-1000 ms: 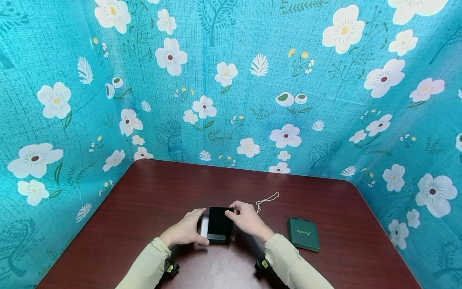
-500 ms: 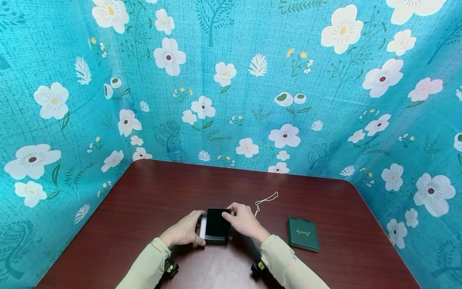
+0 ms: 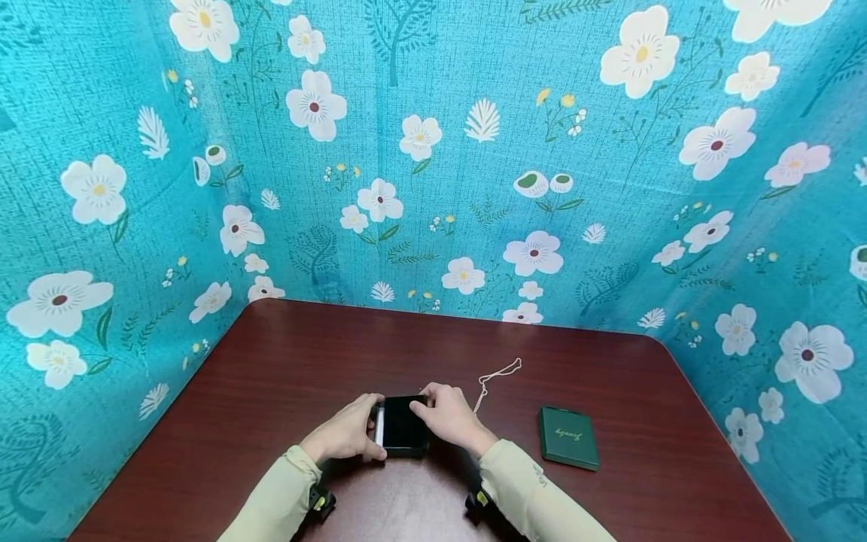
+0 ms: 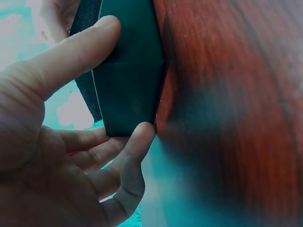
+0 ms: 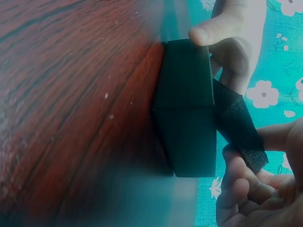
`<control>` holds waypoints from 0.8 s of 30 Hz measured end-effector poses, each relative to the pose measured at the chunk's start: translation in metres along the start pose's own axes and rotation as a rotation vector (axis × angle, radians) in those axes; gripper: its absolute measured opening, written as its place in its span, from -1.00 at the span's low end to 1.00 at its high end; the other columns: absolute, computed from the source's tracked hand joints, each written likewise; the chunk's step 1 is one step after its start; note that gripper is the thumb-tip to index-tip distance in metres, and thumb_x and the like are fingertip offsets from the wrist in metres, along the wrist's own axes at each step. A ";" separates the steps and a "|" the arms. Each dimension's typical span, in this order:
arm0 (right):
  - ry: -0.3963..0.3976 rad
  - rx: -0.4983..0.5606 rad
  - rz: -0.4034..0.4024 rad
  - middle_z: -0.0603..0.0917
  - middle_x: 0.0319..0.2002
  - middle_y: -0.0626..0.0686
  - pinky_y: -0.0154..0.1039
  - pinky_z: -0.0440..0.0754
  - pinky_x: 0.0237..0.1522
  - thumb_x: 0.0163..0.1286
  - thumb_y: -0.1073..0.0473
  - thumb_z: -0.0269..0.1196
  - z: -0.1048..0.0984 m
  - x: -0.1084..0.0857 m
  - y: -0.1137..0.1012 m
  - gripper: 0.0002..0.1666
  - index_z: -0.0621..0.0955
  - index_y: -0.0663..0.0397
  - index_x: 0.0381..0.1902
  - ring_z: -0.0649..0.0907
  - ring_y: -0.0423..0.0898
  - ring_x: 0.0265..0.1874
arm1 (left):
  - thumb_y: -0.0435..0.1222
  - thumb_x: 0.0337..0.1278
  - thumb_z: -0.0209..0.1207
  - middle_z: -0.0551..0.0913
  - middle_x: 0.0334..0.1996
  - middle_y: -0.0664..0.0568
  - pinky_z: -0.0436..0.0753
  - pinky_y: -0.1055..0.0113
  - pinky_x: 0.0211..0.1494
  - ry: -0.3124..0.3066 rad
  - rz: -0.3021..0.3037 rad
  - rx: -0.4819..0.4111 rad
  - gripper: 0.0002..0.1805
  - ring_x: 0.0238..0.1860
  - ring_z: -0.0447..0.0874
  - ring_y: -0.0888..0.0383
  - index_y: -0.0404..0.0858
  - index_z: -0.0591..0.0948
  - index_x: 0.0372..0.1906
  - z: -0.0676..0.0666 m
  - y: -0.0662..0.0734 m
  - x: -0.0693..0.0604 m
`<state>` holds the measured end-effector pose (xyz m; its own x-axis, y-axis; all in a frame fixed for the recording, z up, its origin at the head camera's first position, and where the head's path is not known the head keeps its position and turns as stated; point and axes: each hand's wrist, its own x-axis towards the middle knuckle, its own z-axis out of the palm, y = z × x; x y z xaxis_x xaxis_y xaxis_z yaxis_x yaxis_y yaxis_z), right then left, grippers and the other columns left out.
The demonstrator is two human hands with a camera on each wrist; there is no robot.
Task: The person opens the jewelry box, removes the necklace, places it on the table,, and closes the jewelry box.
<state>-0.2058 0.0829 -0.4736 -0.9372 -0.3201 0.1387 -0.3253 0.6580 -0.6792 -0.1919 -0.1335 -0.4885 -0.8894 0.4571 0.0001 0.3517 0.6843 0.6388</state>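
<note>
A dark green jewelry box base [image 4: 130, 90] stands on the table, and my left hand [image 3: 344, 430] holds it at the left between thumb and fingers. Over its opening lies a black foam pad [image 3: 404, 425], tilted in the right wrist view, with one edge raised above the rim. My right hand [image 3: 452, 418] pinches that raised right edge between thumb and fingers. A narrow white strip [image 3: 379, 429] of the box's inside shows along the left. What lies under the pad is hidden.
A green lid [image 3: 569, 439] with gold lettering lies flat to the right. Behind my right hand a thin whitish cord or chain [image 3: 500, 372] lies loosely on the dark red table [image 3: 325, 346]. Flowered blue cloth [image 3: 420, 188] hangs around the table's back and sides.
My right hand has moved left and slightly down with the foam pad, which now covers more of the box's opening. The white strip has narrowed. My left hand keeps its hold, shifting slightly left.
</note>
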 end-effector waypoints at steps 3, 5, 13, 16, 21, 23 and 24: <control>0.000 -0.007 0.006 0.43 -0.67 -0.13 -0.34 0.38 -0.54 0.28 0.08 0.26 0.002 0.002 -0.001 -0.77 0.63 0.13 -0.25 0.36 -0.26 -0.72 | -0.23 -0.47 0.54 0.44 -0.17 0.01 0.46 0.26 -0.22 0.003 -0.007 -0.007 -0.03 -0.30 0.46 0.16 -0.39 0.33 0.21 0.001 -0.001 0.000; 0.000 -0.013 0.017 0.43 -0.66 -0.13 -0.33 0.38 -0.53 0.28 0.07 0.26 0.003 0.003 -0.002 -0.77 0.62 0.12 -0.25 0.37 -0.25 -0.70 | -0.22 -0.45 0.54 0.44 -0.15 -0.01 0.47 0.24 -0.21 -0.002 -0.017 -0.017 0.00 -0.29 0.46 0.16 -0.42 0.30 0.24 0.002 -0.002 0.000; -0.001 -0.044 0.044 0.44 -0.67 -0.14 -0.31 0.41 -0.51 0.28 0.07 0.26 0.006 0.004 -0.005 -0.77 0.63 0.13 -0.24 0.39 -0.24 -0.68 | -0.20 -0.42 0.53 0.41 -0.25 0.04 0.47 0.21 -0.18 -0.012 -0.038 -0.020 0.05 -0.32 0.43 0.18 -0.47 0.24 0.28 0.002 -0.002 0.000; 0.001 -0.053 0.039 0.47 -0.67 -0.13 -0.30 0.43 -0.51 0.27 0.08 0.27 0.006 0.005 -0.005 -0.80 0.64 0.11 -0.28 0.43 -0.23 -0.67 | -0.20 -0.41 0.52 0.41 -0.25 0.03 0.46 0.21 -0.18 -0.013 -0.040 -0.019 0.04 -0.33 0.42 0.19 -0.48 0.24 0.28 0.002 -0.002 0.000; 0.004 -0.117 0.040 0.60 -0.46 -0.07 -0.25 0.50 -0.38 0.24 0.04 0.28 0.008 0.006 -0.004 -0.79 0.66 0.06 -0.30 0.55 -0.18 -0.48 | -0.20 -0.41 0.52 0.41 -0.27 0.02 0.45 0.23 -0.19 -0.014 -0.040 -0.017 0.03 -0.33 0.41 0.18 -0.49 0.25 0.27 0.003 -0.003 0.001; 0.009 -0.161 0.028 0.61 -0.38 -0.04 -0.21 0.51 -0.30 0.22 0.04 0.30 0.010 0.006 -0.003 -0.78 0.66 0.07 -0.31 0.57 -0.12 -0.38 | -0.20 -0.41 0.52 0.41 -0.28 0.02 0.45 0.23 -0.20 -0.015 -0.039 -0.018 0.03 -0.33 0.41 0.18 -0.48 0.26 0.26 0.003 -0.003 0.001; 0.012 -0.180 0.016 0.61 -0.34 -0.01 -0.18 0.52 -0.26 0.20 0.05 0.31 0.010 0.006 -0.003 -0.77 0.66 0.08 -0.30 0.59 -0.09 -0.33 | -0.20 -0.41 0.52 0.41 -0.28 0.02 0.45 0.23 -0.20 -0.017 -0.039 -0.020 0.02 -0.33 0.41 0.18 -0.48 0.26 0.26 0.003 -0.003 0.001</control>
<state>-0.2091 0.0720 -0.4778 -0.9435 -0.3014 0.1379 -0.3265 0.7745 -0.5417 -0.1930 -0.1334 -0.4933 -0.8971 0.4402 -0.0379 0.3111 0.6902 0.6533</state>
